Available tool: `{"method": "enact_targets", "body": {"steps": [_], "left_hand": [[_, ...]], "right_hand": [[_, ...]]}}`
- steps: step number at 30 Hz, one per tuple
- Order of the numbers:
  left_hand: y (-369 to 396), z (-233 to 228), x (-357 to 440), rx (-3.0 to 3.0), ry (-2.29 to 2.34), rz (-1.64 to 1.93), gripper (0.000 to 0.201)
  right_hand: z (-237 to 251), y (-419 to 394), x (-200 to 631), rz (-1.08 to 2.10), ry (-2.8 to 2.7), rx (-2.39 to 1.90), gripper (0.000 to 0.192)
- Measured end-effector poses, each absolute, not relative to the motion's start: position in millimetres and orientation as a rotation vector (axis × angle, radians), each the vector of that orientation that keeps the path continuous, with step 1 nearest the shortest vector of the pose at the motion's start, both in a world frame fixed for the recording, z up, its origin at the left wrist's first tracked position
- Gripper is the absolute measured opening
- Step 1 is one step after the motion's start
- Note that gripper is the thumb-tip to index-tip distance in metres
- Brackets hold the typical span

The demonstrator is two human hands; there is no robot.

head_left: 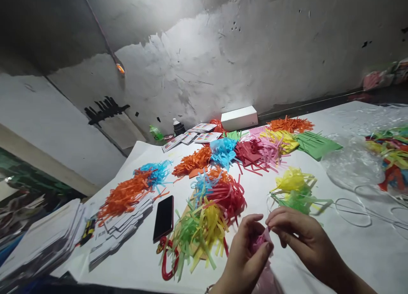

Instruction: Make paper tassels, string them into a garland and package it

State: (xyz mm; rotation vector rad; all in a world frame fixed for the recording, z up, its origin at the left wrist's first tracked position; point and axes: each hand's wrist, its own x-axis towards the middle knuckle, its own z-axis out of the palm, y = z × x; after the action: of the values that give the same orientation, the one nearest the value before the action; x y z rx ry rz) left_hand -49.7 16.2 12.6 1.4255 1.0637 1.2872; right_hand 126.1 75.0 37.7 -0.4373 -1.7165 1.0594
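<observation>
My left hand (244, 253) and my right hand (298, 234) meet low in the view over the white table (350, 251). Both pinch a piece of pink fringed paper (259, 243) between their fingertips; more pink paper hangs below it. Just left of my left hand lies a heap of green, yellow and red paper strips (204, 226). A yellow and green fringed bunch (295, 190) lies just beyond my right hand.
A black phone (163, 218) lies flat left of the heap, red-handled scissors (167, 260) under the strips. Stacks of white cards (47, 238) fill the left edge. Orange, blue, red, pink and green fringed paper (255, 151) spreads across the back, beside a white box (239, 117). Clear plastic bags (353, 162) and wire loops (353, 213) lie right.
</observation>
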Motion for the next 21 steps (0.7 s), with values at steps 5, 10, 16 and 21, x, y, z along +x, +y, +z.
{"method": "enact_targets", "body": {"steps": [5, 10, 16, 21], "left_hand": [[15, -4, -42, 1.282, 1.092, 1.331, 0.046], [11, -11, -41, 1.215, 1.101, 1.367, 0.044], [8, 0, -33, 1.315, 1.207, 1.266, 0.047], [-6, -2, -67, 1.576, 1.309, 0.959, 0.043]], "right_hand": [[29, 73, 135, 0.934, -1.653, -0.573, 0.014], [24, 64, 139, 1.062, -1.624, -0.682, 0.019], [27, 56, 131, 1.044, -1.685, -0.595, 0.014], [30, 54, 143, 0.895, -1.388, -0.798, 0.011]]}}
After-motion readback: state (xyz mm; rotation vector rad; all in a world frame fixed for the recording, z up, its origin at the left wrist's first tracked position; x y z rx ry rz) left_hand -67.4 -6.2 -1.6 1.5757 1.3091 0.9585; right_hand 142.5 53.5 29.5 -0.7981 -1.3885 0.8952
